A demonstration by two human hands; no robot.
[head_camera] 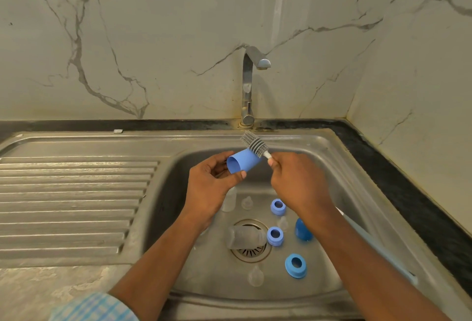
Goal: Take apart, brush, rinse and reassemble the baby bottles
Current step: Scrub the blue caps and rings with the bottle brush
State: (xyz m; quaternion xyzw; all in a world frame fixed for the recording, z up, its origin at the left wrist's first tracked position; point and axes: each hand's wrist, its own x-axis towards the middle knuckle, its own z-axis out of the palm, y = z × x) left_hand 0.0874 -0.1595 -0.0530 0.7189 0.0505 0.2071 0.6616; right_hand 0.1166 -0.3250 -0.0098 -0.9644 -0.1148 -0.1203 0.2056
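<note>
Blue plastic cap (242, 163) is held above the sink (319, 157), open end toward the camera. The left hand (212, 180) is curled round it, thumb at the rim. Brush (252, 143) is pinched at its neck by the right hand (296, 180), grey bristles laid against the cap's far end. Cap is judged light, stiff, thin-walled and slick when wet. It is best gripped round the wall, not squeezed hard. Clear bottle (244, 237) lies over the drain (251, 254), with rings (274, 236) and soft teats (255, 276) scattered near.
</note>
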